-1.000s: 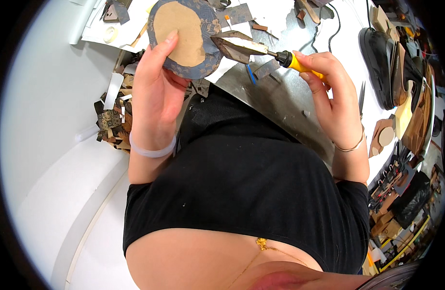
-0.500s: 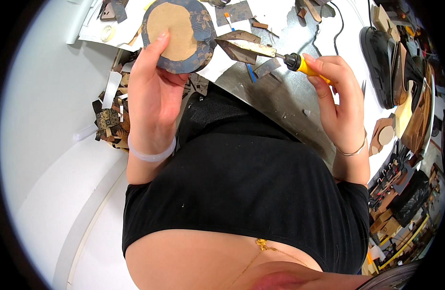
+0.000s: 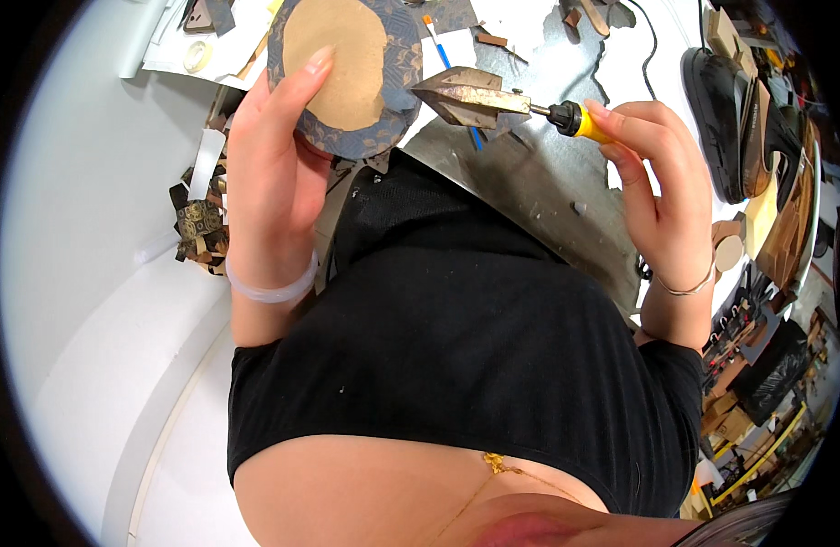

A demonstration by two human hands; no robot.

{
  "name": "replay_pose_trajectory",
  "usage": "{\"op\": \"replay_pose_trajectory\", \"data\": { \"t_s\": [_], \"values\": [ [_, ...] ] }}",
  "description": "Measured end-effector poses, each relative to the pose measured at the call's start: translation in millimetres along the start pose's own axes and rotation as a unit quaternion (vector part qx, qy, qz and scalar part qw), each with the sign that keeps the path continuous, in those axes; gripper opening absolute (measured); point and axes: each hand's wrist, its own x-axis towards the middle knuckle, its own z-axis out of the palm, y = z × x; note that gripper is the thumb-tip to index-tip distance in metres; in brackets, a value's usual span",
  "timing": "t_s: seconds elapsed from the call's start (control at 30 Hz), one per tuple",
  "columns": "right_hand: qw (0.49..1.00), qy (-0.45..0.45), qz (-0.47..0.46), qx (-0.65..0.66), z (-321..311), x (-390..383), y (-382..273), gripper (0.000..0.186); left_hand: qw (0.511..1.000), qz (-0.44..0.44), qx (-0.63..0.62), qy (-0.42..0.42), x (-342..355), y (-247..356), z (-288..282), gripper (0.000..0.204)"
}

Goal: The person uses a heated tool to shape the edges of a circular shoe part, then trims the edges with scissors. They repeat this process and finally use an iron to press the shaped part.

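Since the earlier frame, we have shifted our right hand [image 3: 662, 187] slightly to our right. At the near corner of the grey metal work surface [image 3: 552, 187], our left hand [image 3: 283, 137] holds the patterned oval piece [image 3: 347, 87], thumb clamped on its tan centre, while our right thumb and fingertips pinch the yellow-handled tool [image 3: 504, 101], its pointed tip at the oval's right edge, contact unclear to us, near a slim blue brush [image 3: 442, 55].
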Motion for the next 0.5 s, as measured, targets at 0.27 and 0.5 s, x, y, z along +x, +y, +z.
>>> {"op": "replay_pose_trajectory", "data": {
  "t_s": [0.27, 0.5],
  "values": [
    [0.996, -0.070, -0.012, -0.046, -14.5, 3.2, -4.3, 0.032, 0.998, -0.014, 0.060, -0.005, 3.6, 2.1, -0.4, 0.043],
    [0.997, -0.066, -0.008, -0.046, -14.3, 1.9, -3.2, 0.031, 0.997, -0.070, 0.024, 0.009, 8.1, -3.6, -3.4, 0.042]
  ]
}}
